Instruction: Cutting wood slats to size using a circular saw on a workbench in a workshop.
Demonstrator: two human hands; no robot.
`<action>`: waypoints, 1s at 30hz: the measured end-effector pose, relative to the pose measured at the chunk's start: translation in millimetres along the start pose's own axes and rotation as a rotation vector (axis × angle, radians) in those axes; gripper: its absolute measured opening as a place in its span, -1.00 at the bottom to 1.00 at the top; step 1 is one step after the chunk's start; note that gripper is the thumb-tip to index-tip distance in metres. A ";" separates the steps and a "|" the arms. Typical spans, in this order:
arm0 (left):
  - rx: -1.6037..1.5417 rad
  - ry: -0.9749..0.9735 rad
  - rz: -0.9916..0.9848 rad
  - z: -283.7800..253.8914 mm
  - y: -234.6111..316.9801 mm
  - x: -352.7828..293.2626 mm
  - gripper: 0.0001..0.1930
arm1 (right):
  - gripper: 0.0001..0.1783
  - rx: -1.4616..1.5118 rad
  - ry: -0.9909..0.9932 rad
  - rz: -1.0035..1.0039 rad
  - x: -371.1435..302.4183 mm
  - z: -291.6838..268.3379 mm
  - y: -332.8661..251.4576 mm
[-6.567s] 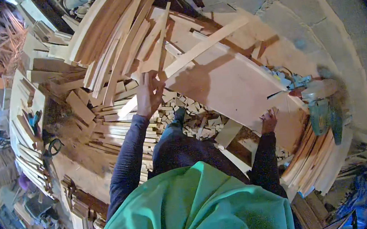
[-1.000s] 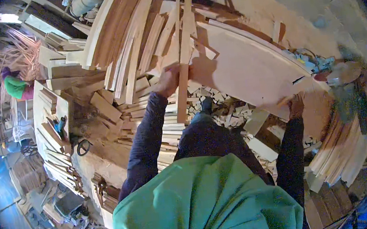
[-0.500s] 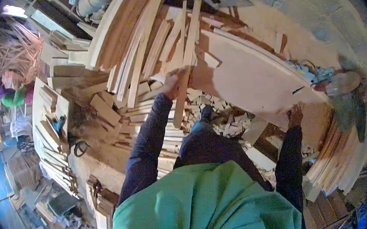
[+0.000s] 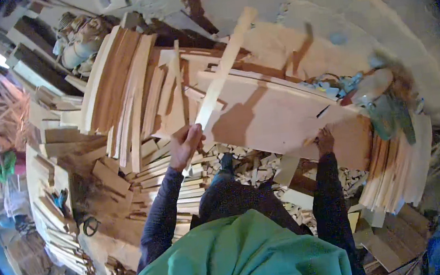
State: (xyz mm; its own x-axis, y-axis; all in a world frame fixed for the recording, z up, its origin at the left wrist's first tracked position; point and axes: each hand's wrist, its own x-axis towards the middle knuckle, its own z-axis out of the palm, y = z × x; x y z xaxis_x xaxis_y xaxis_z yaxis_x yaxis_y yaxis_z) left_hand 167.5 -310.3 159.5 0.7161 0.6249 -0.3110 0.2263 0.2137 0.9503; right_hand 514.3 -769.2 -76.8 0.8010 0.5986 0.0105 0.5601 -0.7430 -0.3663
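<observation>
My left hand (image 4: 185,145) is closed round the lower part of a long, pale wooden strip (image 4: 225,63). The strip slants up and away to the right, raised over the bench with its far end in the air. On the right, my right hand (image 4: 324,141) rests at the near edge of a wide, pinkish-tan board (image 4: 267,126), fingers apart. A short dark, thin piece (image 4: 323,111) lies on the board just beyond that hand; its kind cannot be made out. Loose wooden strips (image 4: 158,98) lean and lie left of the board.
Stacked planks (image 4: 115,79) stand at the far left, with another stack (image 4: 393,183) at the right. Small wood offcuts (image 4: 250,164) cover the ground around my feet. Blue-grey crumpled material (image 4: 336,85) lies behind the board. A person (image 4: 3,162) is at the far left.
My left hand has lifted the strip off the other strips and raised its far end. My right hand stays at the board's edge. The whole view has shifted.
</observation>
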 end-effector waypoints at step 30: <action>0.528 -0.672 0.077 60.5 53.2 88.8 -0.74 | -0.46 1.491 0.400 0.422 -19.4 25.5 -13.6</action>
State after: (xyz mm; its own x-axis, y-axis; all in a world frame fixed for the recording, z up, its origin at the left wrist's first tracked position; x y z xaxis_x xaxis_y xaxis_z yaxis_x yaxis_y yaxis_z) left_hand 283.1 -288.9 183.2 0.9435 0.0105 -0.3311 0.3195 -0.2929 0.9012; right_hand 485.7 -763.1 -95.7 0.9734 0.1441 -0.1782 -0.2108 0.2585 -0.9427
